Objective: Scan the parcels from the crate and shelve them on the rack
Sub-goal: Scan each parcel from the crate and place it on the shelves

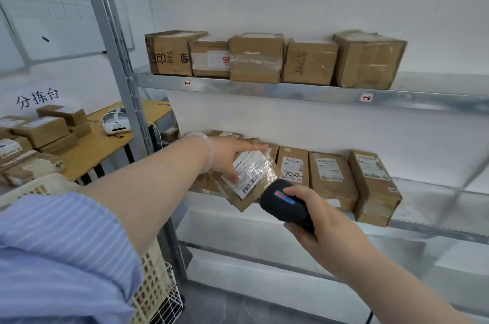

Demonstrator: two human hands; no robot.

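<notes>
L grip [225, 157] holds barcode-labelled parcel [251, 181] | R grip [325, 220] clenched on scanner [283, 199] | adj. box [292, 165] marked "7022"

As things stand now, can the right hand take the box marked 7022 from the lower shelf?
Probably not yet. The right hand grips the scanner, so its fingers are busy, and the parcel held by the left hand partly covers that box.

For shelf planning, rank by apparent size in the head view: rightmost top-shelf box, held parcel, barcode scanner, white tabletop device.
1-2, tied: rightmost top-shelf box and held parcel look alike; the parcel is nearer, so unranked.
3: barcode scanner.
4: white tabletop device.
</notes>
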